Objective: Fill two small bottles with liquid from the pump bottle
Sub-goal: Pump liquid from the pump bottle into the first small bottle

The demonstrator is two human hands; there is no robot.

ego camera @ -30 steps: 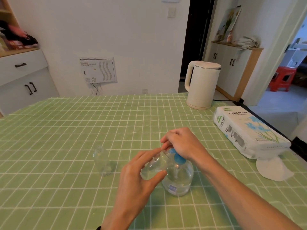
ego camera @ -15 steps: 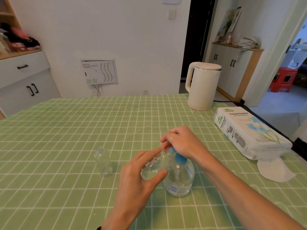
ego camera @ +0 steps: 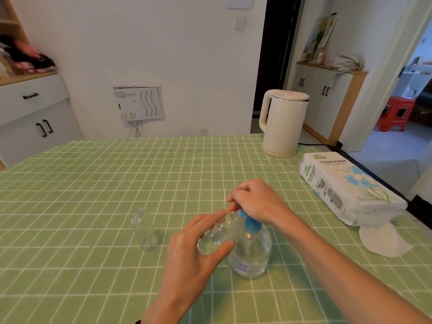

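Pump bottle (ego camera: 250, 258): right hand (ego camera: 254, 202) grips top; left hand (ego camera: 189, 253) pinches tilted vial (ego camera: 217, 235) (part-filled?).

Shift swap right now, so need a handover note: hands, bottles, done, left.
Left hand holds one small bottle tilted, its mouth at the pump nozzle.
Right hand grips the blue head of the pump bottle, standing on the tablecloth.
Second small bottle stands upright to the left, apart, apparently empty.
Done: neither clearly full; held bottle's level unclear.
Left: finish this one, then fill the second.

Left hand (ego camera: 194, 251), right hand (ego camera: 257, 202): no clear change; slight view shift
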